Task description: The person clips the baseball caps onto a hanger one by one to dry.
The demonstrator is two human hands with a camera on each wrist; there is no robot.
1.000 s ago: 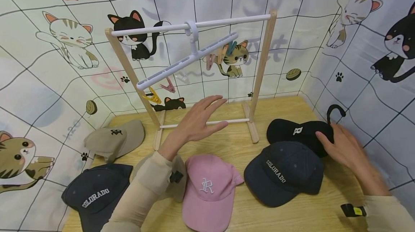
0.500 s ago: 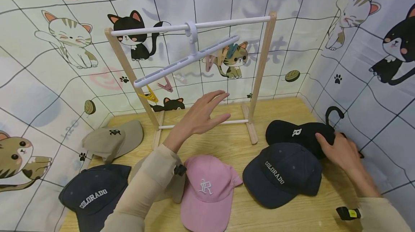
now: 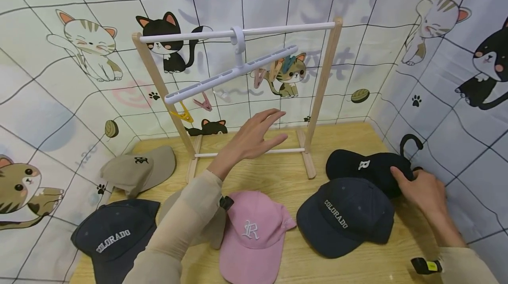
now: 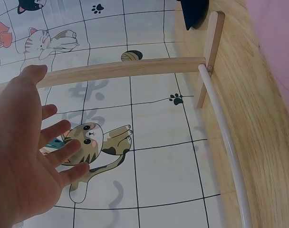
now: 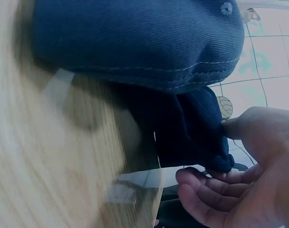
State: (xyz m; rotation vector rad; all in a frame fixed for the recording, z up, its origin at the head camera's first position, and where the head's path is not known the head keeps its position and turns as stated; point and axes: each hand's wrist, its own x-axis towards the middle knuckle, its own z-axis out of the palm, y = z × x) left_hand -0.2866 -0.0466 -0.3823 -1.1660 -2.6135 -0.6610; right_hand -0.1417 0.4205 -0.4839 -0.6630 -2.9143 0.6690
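My right hand [image 3: 424, 191] pinches the back edge of a black cap [image 3: 345, 165], thumb on the outside and fingers behind, at the table's right side. A dark curved strap [image 3: 410, 140] sticks up from this cap. Seen from the right wrist, the cap [image 5: 201, 123] has its edge between thumb and fingers. A navy COLORADO cap [image 3: 357, 209] lies in front, overlapping it. My left hand [image 3: 255, 136] is held in the air before the drying rack, fingers extended and touching nothing. In the left wrist view, the left hand's palm [image 4: 21, 152] shows with fingers spread.
A wooden rack with a white rail [image 3: 285, 29] stands at the back. From it hangs a tilted lilac hanger [image 3: 214, 82] with several clips. A beige cap [image 3: 158, 169], another navy cap [image 3: 119, 226] and a pink cap [image 3: 254, 222] lie left and centre; another beige cap is partly hidden.
My left hand has risen slightly and moved a little right. The right hand has slid slightly down along the black cap's back edge. The hanger has swung to a gentler tilt.
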